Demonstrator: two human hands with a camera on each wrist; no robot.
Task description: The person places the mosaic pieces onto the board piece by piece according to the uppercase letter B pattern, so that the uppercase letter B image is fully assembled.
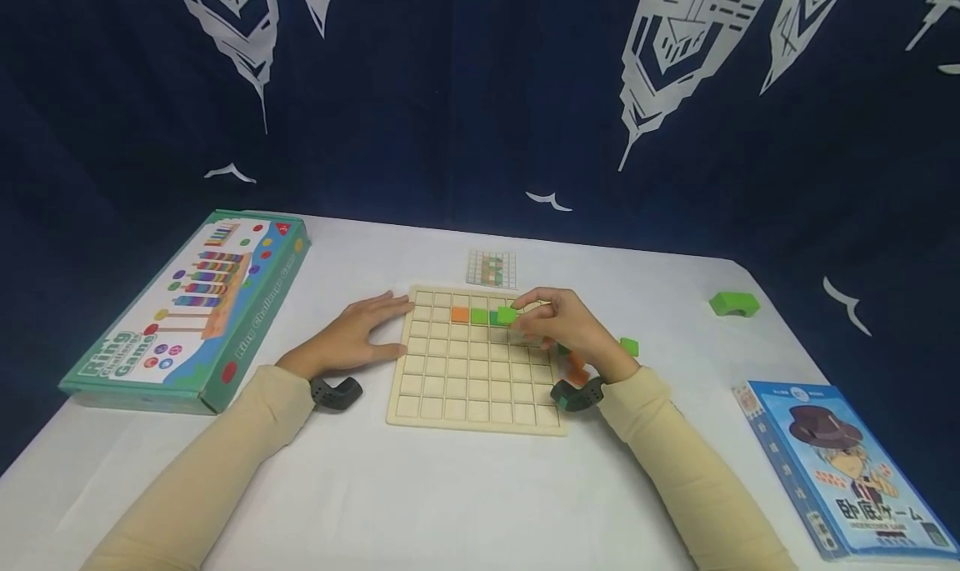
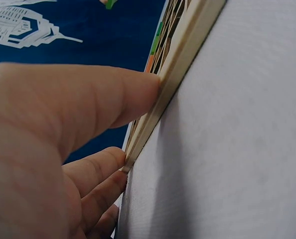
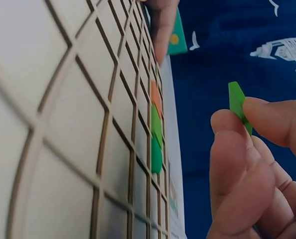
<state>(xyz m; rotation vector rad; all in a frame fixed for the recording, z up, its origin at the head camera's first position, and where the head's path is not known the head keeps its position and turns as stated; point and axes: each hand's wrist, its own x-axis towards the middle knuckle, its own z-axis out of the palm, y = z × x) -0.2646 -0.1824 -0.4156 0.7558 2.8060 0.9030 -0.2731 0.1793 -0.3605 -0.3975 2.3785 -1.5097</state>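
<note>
A wooden grid board (image 1: 450,388) lies on the white table. In its second row from the back sit an orange square tile (image 1: 460,314), a light green tile (image 1: 478,315) and a darker green tile (image 3: 156,155). Above that row my right hand (image 1: 564,328) pinches a light green tile (image 3: 236,102) between thumb and fingertips, apart from the board. Against the board's left edge my left hand (image 1: 358,333) rests with its fingers extended, thumb and fingertips touching the rim, as the left wrist view shows. Behind the board lies a small pattern card (image 1: 491,268).
Loose orange pieces (image 1: 577,369) and a green piece (image 1: 629,347) lie by the right forearm, partly hidden. A green arch block (image 1: 734,304) sits farther right. A ring game box (image 1: 187,304) stands at left, a blue game box (image 1: 847,471) at front right.
</note>
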